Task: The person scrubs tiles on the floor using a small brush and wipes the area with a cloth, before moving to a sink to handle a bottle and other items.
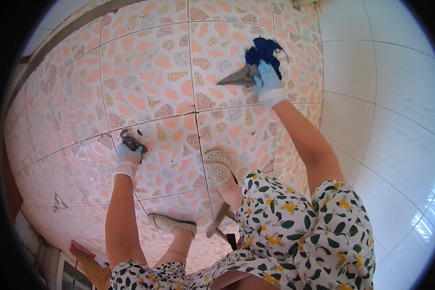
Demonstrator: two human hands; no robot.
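My left hand [127, 154], in a blue and white glove, grips a dark scouring pad [132, 143] that looks like steel wool, down on the patterned floor tiles [166, 152]. Farther out to the right, my gloved right hand [269, 81] is closed on a bunched cloth. Its dark blue part [264, 50] has frayed edges, and a grey part [239, 77] trails to the left over the tiles. The palm side of both hands is hidden. A small dark scrap [140, 132] lies just beyond the scouring pad.
White wall tiles [348, 69] rise along the right. My shoes [219, 166] rest on the floor, with part of a wooden stool [218, 221] beneath me. At the lower left are a red dustpan [80, 249] and a broom [94, 272]. A raised ledge [58, 45] curves along the far left.
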